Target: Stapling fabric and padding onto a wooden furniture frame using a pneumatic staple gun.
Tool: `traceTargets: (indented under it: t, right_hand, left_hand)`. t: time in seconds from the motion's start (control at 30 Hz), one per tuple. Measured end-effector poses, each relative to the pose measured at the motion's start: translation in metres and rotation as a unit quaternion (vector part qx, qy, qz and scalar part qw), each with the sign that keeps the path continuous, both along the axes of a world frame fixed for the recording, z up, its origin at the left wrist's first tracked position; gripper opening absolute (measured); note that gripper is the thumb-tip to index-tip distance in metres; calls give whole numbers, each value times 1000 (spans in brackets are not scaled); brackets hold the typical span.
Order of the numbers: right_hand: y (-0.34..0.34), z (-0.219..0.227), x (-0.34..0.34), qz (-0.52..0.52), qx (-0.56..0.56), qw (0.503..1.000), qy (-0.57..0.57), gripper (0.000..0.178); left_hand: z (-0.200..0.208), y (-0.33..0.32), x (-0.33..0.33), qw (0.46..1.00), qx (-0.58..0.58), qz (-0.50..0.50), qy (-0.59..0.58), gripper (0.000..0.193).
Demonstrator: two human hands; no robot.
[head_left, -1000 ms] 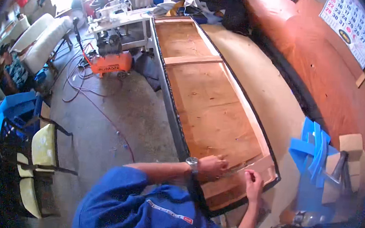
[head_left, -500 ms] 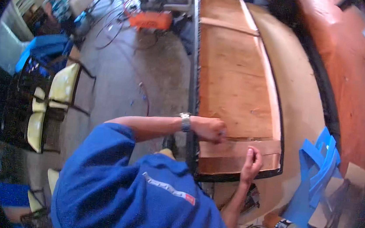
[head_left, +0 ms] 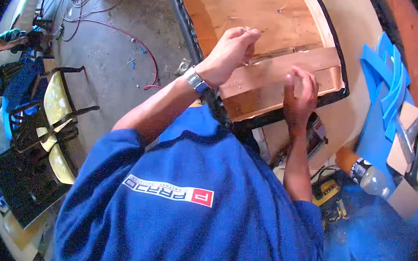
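Note:
My left hand [head_left: 232,53], a metal-banded watch [head_left: 194,79] on its wrist, is raised over the near left edge of a long wooden frame [head_left: 326,61] with black-covered edges. Its fingers are curled tightly together, and whatever they hold is hidden. Above the frame's near right end, my right hand [head_left: 303,97] has its fingers half bent and its thumb apart from them, with nothing visible between. A flat wooden strip [head_left: 275,69] crosses the frame below both hands. Thin thread-like lines show on the plywood panel [head_left: 260,14] inside the frame.
Blue strips [head_left: 392,78] and a clear bottle [head_left: 373,179] lie at the right, near a yellow-and-black tool [head_left: 328,187]. Chairs with pale yellow seats [head_left: 57,98] stand left. A red hose [head_left: 127,37] curls across the floor; a person [head_left: 14,41] is at the far left.
The view has tipped down and closer to my body. My left hand has lifted, its forearm now angled upward. My right thumb and fingers have parted slightly.

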State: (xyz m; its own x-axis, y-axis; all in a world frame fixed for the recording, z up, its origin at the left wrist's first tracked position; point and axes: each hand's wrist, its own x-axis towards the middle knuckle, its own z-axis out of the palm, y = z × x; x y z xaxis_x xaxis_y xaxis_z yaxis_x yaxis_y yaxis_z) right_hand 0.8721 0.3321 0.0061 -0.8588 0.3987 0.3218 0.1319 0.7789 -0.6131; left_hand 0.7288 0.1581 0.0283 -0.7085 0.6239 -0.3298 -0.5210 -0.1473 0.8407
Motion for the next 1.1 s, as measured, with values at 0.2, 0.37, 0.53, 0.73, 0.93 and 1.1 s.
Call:
traceTargets:
  t: [0.2, 0.37, 0.53, 0.73, 0.93, 1.1]
  right_hand:
    - [0, 3, -3, -18, 53, 998, -16, 28]
    - [0, 2, 2, -24, 71, 996, -38, 31]
    - [13, -12, 27, -91, -103, 981, 137, 34]
    - [27, -66, 169, -381, -42, 919, -88, 50]
    - [32, -91, 186, -297, 14, 946, -128, 57]
    - [56, 30, 173, -279, -229, 922, -142, 38]
  left_hand:
    - [18, 9, 24, 989, -94, 88, 75, 19]
    - [27, 12, 53, 970, -155, 149, 117, 18]
    - [20, 33, 89, 952, -158, 85, 249, 14]
    - [-22, 29, 104, 876, -71, 53, 473, 5]
    - [-27, 44, 100, 850, 24, -89, 519, 10]
    - [-37, 29, 93, 851, 55, -61, 519, 8]
